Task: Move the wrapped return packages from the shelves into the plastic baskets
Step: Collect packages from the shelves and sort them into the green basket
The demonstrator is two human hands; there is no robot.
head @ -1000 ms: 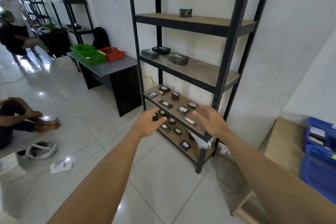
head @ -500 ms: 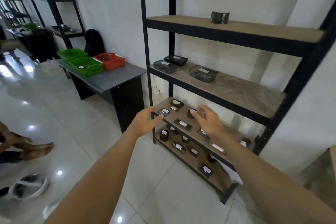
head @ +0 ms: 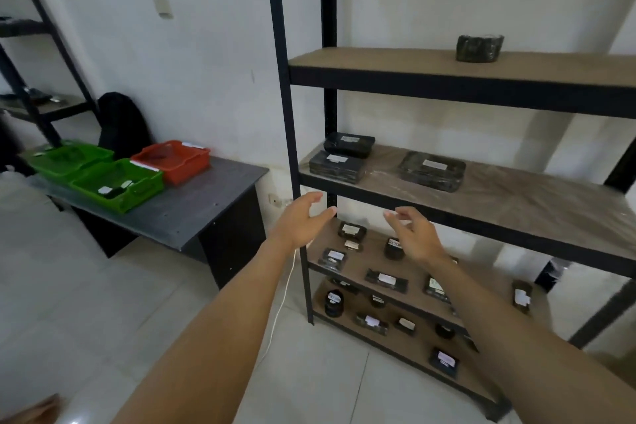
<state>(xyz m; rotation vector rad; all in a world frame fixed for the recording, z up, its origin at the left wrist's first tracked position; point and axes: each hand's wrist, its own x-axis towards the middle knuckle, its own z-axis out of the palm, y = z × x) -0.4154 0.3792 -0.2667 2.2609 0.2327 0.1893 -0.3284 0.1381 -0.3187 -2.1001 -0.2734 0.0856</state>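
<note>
Both sets of fingers are loosely spread and grasp nothing: the left hand [head: 300, 222] hovers by the shelf unit's [head: 464, 77] front left post, the right hand [head: 414, 234] over the left end of the third shelf, above the small labelled packages [head: 386, 279] lying there. Larger wrapped packages [head: 336, 166] sit at the left end of the shelf above. I would take the pieces nearest the front edge first, one firmly in each hand, then carry them to the green basket [head: 117, 184] and the red basket [head: 172, 160] on the grey table [head: 192, 213] at left.
</note>
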